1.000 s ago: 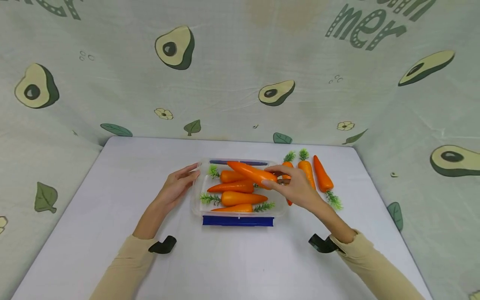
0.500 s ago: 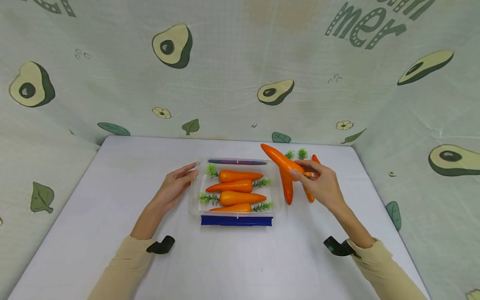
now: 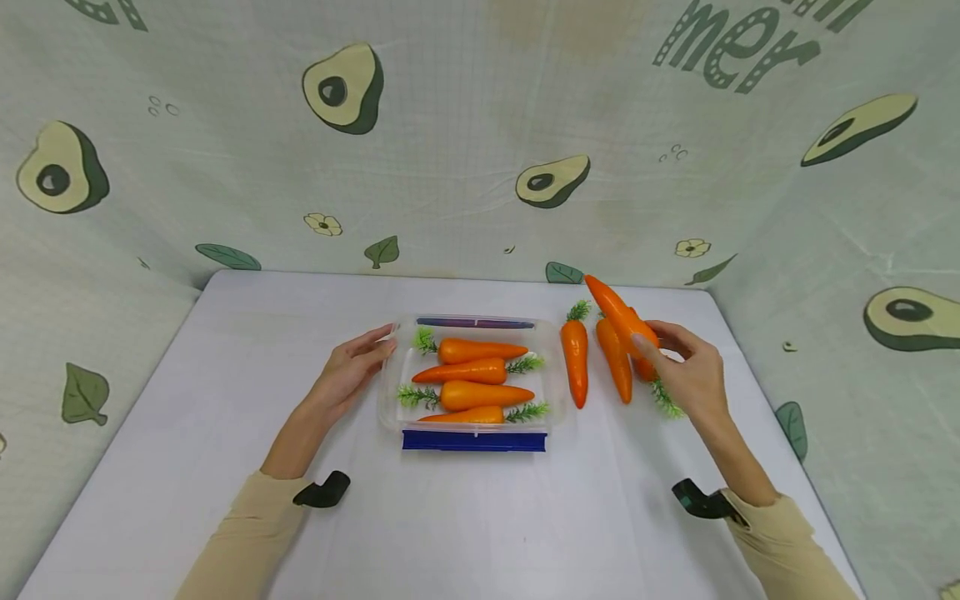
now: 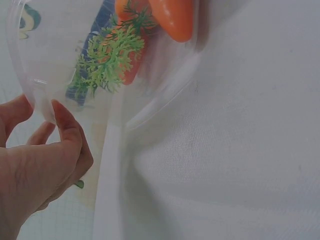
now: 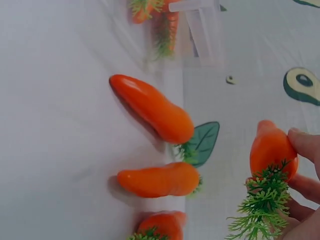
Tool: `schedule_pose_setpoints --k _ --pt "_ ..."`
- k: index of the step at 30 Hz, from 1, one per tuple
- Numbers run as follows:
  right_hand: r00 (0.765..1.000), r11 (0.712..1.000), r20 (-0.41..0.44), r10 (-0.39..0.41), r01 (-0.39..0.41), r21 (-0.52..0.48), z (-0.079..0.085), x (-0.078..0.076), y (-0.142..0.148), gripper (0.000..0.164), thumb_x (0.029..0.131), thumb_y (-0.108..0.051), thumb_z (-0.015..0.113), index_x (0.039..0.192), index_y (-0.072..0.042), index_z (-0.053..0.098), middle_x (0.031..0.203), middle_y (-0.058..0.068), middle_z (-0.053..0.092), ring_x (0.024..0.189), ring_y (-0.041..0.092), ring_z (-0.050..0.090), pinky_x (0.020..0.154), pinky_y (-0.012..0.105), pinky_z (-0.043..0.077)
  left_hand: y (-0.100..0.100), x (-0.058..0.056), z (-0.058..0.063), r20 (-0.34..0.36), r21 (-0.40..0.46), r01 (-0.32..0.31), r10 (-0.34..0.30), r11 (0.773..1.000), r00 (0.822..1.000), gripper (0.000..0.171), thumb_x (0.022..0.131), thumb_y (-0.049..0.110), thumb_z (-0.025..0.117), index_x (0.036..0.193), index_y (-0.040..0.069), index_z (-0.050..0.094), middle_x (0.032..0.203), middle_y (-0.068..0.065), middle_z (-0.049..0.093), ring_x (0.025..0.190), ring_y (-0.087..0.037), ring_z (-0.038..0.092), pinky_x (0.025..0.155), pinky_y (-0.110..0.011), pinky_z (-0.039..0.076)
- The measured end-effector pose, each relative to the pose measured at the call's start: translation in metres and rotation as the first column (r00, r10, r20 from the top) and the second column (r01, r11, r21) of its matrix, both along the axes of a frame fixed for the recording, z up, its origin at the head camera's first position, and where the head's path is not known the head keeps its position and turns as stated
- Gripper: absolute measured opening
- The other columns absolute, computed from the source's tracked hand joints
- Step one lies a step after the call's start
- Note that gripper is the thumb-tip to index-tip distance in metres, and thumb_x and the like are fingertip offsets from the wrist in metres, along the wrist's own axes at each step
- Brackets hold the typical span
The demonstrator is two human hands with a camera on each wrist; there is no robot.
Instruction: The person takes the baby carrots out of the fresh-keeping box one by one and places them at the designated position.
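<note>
Four carrots (image 3: 486,394) lie in the clear plastic food container (image 3: 557,387), and a fifth is now well outside it. Over the last second the right hand (image 3: 690,371) has carried this held carrot (image 3: 617,310) from above the container to a place at its two o'clock. There it is up off the white table (image 3: 480,517), tip aimed between ten and eleven o'clock, pinched between thumb and fingers near its leafy end. For the work in hand, I judge this puts the carrot with the loose group rather than the packed one. The move has also uncovered that group at the container's three o'clock: a near carrot (image 3: 575,362) with its tip at six o'clock, a middle carrot (image 3: 613,354) with its tip nearer five, and a far carrot (image 3: 642,368), partly hidden, its greens at five o'clock. The right wrist view shows the held carrot apart from them. The left hand (image 3: 348,371) has stayed at the container's nine o'clock, thumb and fingertips pinching the rim, and the container has hardly shifted.
</note>
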State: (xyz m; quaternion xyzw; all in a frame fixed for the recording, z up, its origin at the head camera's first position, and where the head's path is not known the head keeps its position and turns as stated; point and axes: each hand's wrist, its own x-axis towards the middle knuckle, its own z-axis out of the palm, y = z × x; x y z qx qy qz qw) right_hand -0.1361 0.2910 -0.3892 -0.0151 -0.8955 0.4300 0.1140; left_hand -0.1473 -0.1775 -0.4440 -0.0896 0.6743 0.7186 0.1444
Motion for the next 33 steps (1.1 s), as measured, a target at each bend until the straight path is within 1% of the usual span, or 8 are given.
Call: schedule_pose_setpoints --k 4,8,15,18,24,29,31,33 --pt "0.995 0.996 0.032 -0.090 0.091 -0.018 -0.007 0.000 0.014 0.053 0.096 -0.045 0.071 0.134 -0.007 0.067 0.114 0.000 0.067 0.099 0.001 0.056 0.076 0.005 0.049 0.001 0.000 0.000 0.003 0.010 -0.005 0.005 1.000 1.000 0.058 0.104 0.028 0.064 0.157 0.013 0.045 0.139 -0.006 0.048 0.123 -0.016 0.049 0.117 -0.032 0.036" --pt "0.980 0.981 0.066 -0.187 0.190 -0.036 -0.015 0.000 0.031 0.056 0.095 -0.048 0.072 0.135 -0.009 0.068 0.110 -0.011 0.065 0.098 -0.001 0.056 0.072 0.006 0.049 0.001 0.000 0.001 0.007 0.012 -0.006 0.006 1.000 1.000 0.058 0.104 0.027 0.065 0.157 0.012 0.045 0.143 -0.008 0.046 0.122 -0.015 0.048 0.119 -0.036 0.034" --pt "0.933 0.942 0.171 -0.316 0.330 -0.064 -0.034 -0.003 0.055 0.061 0.095 -0.052 0.070 0.141 -0.012 0.064 0.128 0.001 0.063 0.105 0.005 0.053 0.076 0.010 0.045 0.001 0.000 0.001 0.014 0.003 -0.011 0.011 1.000 1.000 0.059 0.104 0.028 0.065 0.157 0.013 0.045 0.146 -0.009 0.045 0.123 -0.014 0.047 0.120 -0.036 0.033" --pt "0.915 0.925 0.199 -0.352 0.372 -0.075 -0.042 -0.003 0.063 0.060 0.095 -0.050 0.070 0.140 -0.011 0.064 0.129 0.002 0.061 0.104 0.005 0.053 0.075 0.010 0.046 0.001 0.000 0.000 0.016 0.006 -0.012 0.012 1.000 1.000 0.059 0.104 0.029 0.064 0.157 0.013 0.044 0.145 -0.009 0.045 0.125 -0.016 0.046 0.120 -0.036 0.033" --pt "0.897 0.915 0.238 -0.372 0.397 -0.069 -0.057 -0.003 0.076 0.062 0.095 -0.049 0.071 0.139 -0.007 0.064 0.122 0.000 0.062 0.091 -0.004 0.054 0.073 0.006 0.046 0.001 0.000 0.000 0.015 0.003 -0.012 0.012 1.000 1.000 0.059 0.104 0.029 0.064 0.157 0.013 0.044 0.147 -0.010 0.044 0.125 -0.016 0.046 0.120 -0.037 0.032" --pt "0.897 0.918 0.232 -0.377 0.395 -0.038 -0.069 -0.005 0.085 0.059 0.095 -0.047 0.072 0.136 -0.004 0.066 0.104 -0.013 0.063 0.080 -0.012 0.053 0.067 0.006 0.046 0.001 0.000 0.000 0.012 0.002 -0.011 0.011 1.000 1.000 0.058 0.104 0.028 0.064 0.157 0.013 0.045 0.149 -0.010 0.043 0.126 -0.015 0.045 0.120 -0.036 0.032" --pt "0.899 0.919 0.216 -0.380 0.393 -0.020 -0.073 -0.005 0.087 0.057 0.095 -0.045 0.072 0.134 -0.003 0.067 0.104 -0.009 0.067 0.075 -0.014 0.053 0.063 0.007 0.047 0.001 0.000 0.000 0.012 0.002 -0.011 0.011 1.000 1.000 0.057 0.104 0.028 0.064 0.157 0.014 0.045 0.147 -0.010 0.044 0.125 -0.016 0.045 0.120 -0.036 0.033" --pt "0.902 0.921 0.201 -0.383 0.390 0.006 -0.076 -0.006 0.088 0.057 0.096 -0.044 0.071 0.133 -0.001 0.067 0.109 0.003 0.071 0.071 -0.016 0.051 0.060 0.008 0.047 0.001 0.000 -0.001 0.013 -0.001 -0.011 0.011 1.000 1.000 0.057 0.104 0.027 0.063 0.157 0.014 0.045 0.146 -0.009 0.044 0.126 -0.017 0.045 0.120 -0.036 0.033"
